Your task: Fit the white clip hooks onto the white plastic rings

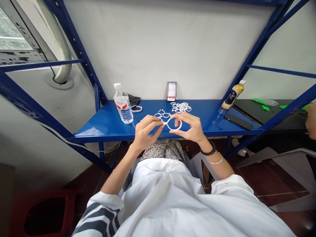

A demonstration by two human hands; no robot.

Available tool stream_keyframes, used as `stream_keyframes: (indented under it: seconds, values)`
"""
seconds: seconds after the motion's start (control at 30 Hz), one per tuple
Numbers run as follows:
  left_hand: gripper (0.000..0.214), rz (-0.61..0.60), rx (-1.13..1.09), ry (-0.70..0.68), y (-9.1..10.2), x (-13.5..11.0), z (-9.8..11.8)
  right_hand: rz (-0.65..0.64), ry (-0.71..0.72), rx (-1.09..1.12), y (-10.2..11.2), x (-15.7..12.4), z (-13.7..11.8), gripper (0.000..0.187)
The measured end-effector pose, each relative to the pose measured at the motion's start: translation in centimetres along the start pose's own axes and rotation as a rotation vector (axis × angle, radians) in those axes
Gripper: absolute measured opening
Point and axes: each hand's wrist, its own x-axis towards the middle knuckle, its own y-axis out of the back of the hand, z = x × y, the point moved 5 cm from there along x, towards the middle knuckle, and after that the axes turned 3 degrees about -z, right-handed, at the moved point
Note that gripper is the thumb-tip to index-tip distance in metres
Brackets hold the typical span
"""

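A white plastic ring (181, 126) with a small tab on its left side is held up over the front edge of the blue table (111, 130). My left hand (147, 131) pinches the tab between thumb and fingers. Around the ring's right side curl the thumb and forefinger of my right hand (190, 127), gripping its rim. Just beyond my hands lie a few loose white rings (166, 115), partly hidden by my fingers. Farther back and slightly right sits a pile of similar white rings (182, 107).
A water bottle (123, 107) stands on the left, beside a dark pouch (134, 99) and a pale band (137, 108). One phone (171, 92) leans on the back wall; another phone (238, 121) lies right, near a yellow drink bottle (233, 95). A person's hand (311, 120) shows at far right.
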Motion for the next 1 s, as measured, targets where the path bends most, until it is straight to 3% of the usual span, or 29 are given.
stream_keyframes:
  seconds: [0.2, 0.57, 1.0]
  values:
    - [0.007, 0.016, -0.018, -0.010, -0.02, -0.06, -0.06, 0.004, 0.011, -0.004, 0.06, 0.07, -0.16, 0.037]
    - [0.010, -0.108, -0.058, 0.054, -0.30, 0.22, -0.20, 0.003, 0.042, -0.105, 0.16, 0.10, -0.68, 0.032]
    - [0.010, -0.025, -0.032, -0.022, -0.33, -0.05, 0.17, -0.013, 0.026, -0.066, -0.05, 0.00, -0.48, 0.033]
